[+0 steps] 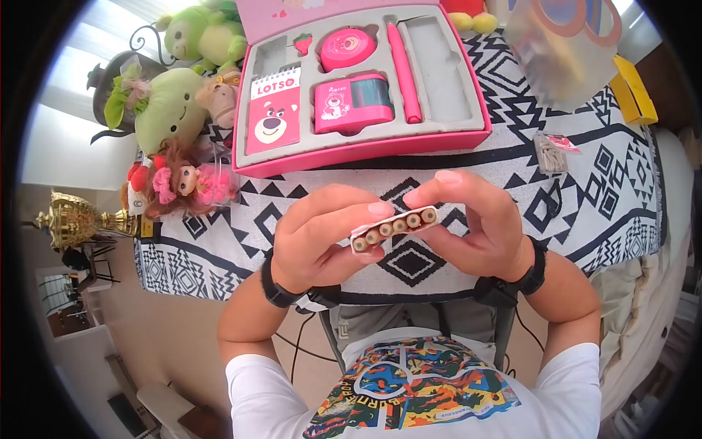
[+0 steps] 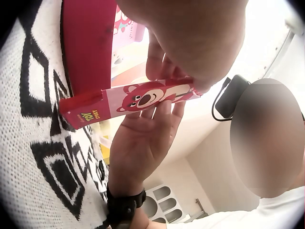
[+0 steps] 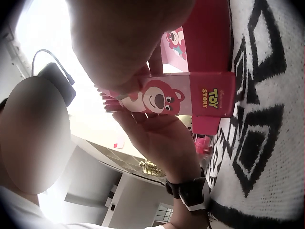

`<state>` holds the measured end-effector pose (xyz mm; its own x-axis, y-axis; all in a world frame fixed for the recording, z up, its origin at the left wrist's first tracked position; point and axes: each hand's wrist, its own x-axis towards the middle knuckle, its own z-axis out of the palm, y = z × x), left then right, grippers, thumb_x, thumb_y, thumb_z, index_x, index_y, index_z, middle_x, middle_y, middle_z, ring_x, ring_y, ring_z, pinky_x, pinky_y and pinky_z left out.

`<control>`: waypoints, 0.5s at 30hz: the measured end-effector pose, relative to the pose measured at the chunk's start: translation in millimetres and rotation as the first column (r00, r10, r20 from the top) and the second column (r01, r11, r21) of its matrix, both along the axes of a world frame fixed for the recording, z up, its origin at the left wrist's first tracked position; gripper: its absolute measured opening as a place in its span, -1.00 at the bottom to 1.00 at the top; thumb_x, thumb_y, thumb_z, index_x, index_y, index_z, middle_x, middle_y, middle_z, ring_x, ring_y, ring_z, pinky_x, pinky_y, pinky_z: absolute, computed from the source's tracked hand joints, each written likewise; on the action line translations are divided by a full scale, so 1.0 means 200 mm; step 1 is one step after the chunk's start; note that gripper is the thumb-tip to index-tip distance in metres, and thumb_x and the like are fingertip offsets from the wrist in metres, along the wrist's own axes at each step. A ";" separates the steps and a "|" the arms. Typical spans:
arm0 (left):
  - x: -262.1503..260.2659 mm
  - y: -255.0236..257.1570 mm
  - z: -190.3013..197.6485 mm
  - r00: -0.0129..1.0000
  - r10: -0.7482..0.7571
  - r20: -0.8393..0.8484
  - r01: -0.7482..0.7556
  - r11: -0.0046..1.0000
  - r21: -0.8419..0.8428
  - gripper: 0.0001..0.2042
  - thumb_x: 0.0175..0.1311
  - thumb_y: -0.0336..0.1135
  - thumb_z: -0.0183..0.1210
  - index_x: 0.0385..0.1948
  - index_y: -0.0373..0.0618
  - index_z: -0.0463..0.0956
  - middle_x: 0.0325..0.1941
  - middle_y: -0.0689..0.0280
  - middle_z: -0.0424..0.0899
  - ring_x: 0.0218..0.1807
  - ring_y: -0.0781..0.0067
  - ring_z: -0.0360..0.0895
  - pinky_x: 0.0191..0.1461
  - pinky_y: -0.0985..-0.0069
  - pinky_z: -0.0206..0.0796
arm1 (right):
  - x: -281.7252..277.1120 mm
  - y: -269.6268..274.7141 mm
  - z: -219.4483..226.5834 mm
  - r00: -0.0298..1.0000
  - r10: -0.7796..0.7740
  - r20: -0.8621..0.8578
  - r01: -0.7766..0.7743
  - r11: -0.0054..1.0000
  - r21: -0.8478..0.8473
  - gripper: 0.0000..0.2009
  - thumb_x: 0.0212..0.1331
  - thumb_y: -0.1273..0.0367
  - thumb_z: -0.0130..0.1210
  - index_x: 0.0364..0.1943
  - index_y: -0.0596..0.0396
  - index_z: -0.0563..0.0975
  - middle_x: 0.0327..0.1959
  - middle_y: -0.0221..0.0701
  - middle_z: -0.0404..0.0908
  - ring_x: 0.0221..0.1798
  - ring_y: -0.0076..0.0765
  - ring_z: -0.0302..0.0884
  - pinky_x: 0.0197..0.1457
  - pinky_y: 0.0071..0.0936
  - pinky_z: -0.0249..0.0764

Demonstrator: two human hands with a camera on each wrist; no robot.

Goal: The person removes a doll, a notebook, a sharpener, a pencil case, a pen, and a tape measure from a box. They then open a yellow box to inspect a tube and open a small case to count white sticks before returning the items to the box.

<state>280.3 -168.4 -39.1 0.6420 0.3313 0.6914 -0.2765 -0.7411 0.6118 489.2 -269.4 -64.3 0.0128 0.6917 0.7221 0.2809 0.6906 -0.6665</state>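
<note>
Both hands hold a slim pink pencil box (image 2: 138, 102) up over the cloth, its open end facing the head camera. A row of several pencils (image 1: 395, 227) shows there, ends outward. My left hand (image 1: 322, 238) grips the box's left side, fingers across the far face and thumb on the near one. On the right side, my right hand (image 1: 482, 227) has it between thumb and fingers. A bear and "TOY STORY" are printed on the box in the wrist views. Beyond the hands lies an open pink gift box (image 1: 365, 144) with a grey tray.
The tray holds a LOTSO notepad (image 1: 276, 110), a pink sharpener-like box (image 1: 353, 102), a round pink case (image 1: 347, 49) and a pink pen (image 1: 404, 73). Plush toys (image 1: 172, 110) and a doll (image 1: 191, 179) stand left. A small clear packet (image 1: 552, 154) lies right, near a yellow box (image 1: 633, 91).
</note>
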 end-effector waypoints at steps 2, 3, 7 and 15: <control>0.00 0.01 0.00 1.000 0.008 -0.004 -0.008 1.000 0.024 -0.56 0.10 -0.43 0.48 0.06 -0.26 0.61 -0.10 0.07 0.69 -0.21 0.24 0.68 -0.19 0.45 0.54 | -0.01 0.00 0.00 1.000 -0.009 -0.009 0.009 1.000 0.007 -0.40 0.03 0.66 0.36 0.24 0.21 0.46 -0.10 -0.23 0.70 -0.20 -0.25 0.71 -0.17 -0.42 0.63; -0.01 0.01 0.00 1.000 0.015 -0.008 -0.015 0.999 0.047 -0.55 0.09 -0.44 0.48 0.06 -0.27 0.59 -0.10 0.07 0.69 -0.22 0.24 0.68 -0.20 0.46 0.54 | -0.02 0.00 -0.01 1.000 -0.017 -0.018 0.017 1.000 0.013 -0.40 0.03 0.66 0.35 0.25 0.22 0.46 -0.07 -0.21 0.69 -0.19 -0.24 0.71 -0.16 -0.41 0.63; 0.00 0.02 -0.02 1.000 0.013 -0.004 -0.013 1.000 0.013 -0.55 0.10 -0.43 0.49 0.05 -0.27 0.59 -0.11 0.07 0.69 -0.22 0.23 0.68 -0.21 0.45 0.53 | -0.02 0.01 0.00 1.000 -0.020 -0.014 0.021 0.998 0.066 -0.41 0.05 0.68 0.33 0.25 0.22 0.47 -0.04 -0.18 0.68 -0.17 -0.22 0.71 -0.14 -0.40 0.64; 0.01 0.03 -0.01 1.000 -0.010 -0.024 0.011 0.998 0.059 -0.54 0.12 -0.39 0.49 0.06 -0.29 0.58 -0.11 0.07 0.69 -0.21 0.23 0.67 -0.21 0.45 0.52 | -0.04 0.02 0.04 0.999 -0.047 0.022 0.042 0.982 0.183 -0.38 0.01 0.76 0.18 0.26 0.11 0.52 -0.03 -0.20 0.67 -0.14 -0.17 0.68 -0.13 -0.36 0.64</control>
